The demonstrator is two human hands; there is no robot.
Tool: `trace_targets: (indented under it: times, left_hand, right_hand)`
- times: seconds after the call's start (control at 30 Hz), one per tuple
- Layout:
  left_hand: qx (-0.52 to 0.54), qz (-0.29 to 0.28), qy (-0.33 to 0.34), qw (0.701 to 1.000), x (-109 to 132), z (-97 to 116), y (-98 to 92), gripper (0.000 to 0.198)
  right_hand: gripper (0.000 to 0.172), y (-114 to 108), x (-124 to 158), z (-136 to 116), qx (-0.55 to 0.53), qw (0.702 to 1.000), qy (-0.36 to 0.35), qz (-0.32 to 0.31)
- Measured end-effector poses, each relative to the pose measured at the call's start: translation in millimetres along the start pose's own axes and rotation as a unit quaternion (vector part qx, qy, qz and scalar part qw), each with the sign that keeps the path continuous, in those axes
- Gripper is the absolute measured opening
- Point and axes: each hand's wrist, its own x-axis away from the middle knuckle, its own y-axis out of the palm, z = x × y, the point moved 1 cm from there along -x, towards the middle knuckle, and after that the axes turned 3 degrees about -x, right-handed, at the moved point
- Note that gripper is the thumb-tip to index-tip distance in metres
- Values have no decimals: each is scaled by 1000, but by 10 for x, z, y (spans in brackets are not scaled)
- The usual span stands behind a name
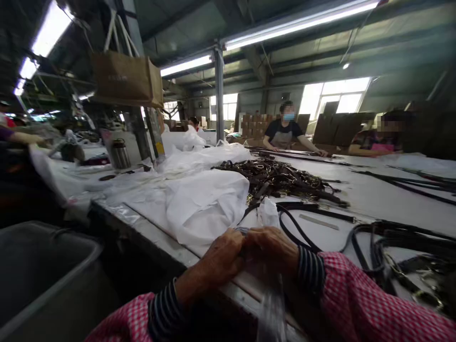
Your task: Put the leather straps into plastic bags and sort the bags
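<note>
My left hand (223,259) and my right hand (272,247) meet at the near edge of the white worktable (374,197), fingers curled together round a clear plastic bag (269,216). The bag sticks up above my knuckles and a crumpled length of it hangs down below my wrists. What the bag holds, if anything, is hidden by my fingers. Black straps (302,228) loop on the table just past my right hand. Both sleeves are pink check over dark stripes.
A heap of dark straps with metal buckles (281,180) lies mid-table, white bags (203,204) to its left. More straps with hardware (409,256) sit at my right. A grey bin (39,270) stands lower left. Other people work at the far side (285,133).
</note>
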Motion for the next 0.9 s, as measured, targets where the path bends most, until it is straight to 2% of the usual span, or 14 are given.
trace_targets:
  times: [0.13, 0.27, 0.33, 0.47, 0.57, 0.67, 0.77, 0.83, 0.9]
  left_hand:
    - [38, 15, -35, 999, 16, 43, -4, 21]
    - [62, 51, -94, 992, 19, 69, 31, 17]
    - [86, 64, -106, 989, 15, 77, 24, 24]
    - [163, 60, -107, 979, 16, 72, -17, 46]
    - [171, 76, -111, 976, 37, 57, 20, 47]
    - [140, 125, -110, 976, 69, 49, 139, 41]
    - [70, 177, -55, 980, 108, 59, 255, 42]
    - [6, 188, -20, 982, 137, 75, 279, 47]
    - [-56, 190, -34, 980, 163, 92, 244, 51]
  right_hand:
    - [18, -53, 15, 21, -48, 998, 31, -1]
    - [19, -51, 24, 43, -85, 991, 107, 6]
    - [23, -45, 3, 52, -109, 985, 130, 21]
    - [41, -58, -82, 66, -175, 977, 124, -1]
    - [35, -72, -128, 79, -176, 977, 120, -32]
    - [23, -68, -144, 94, -148, 982, 120, -20]
    - [21, -53, -151, 106, -144, 983, 114, -14]
    - [19, -50, -162, 108, -146, 984, 104, -23]
    - [15, -55, -178, 105, -143, 985, 88, -35]
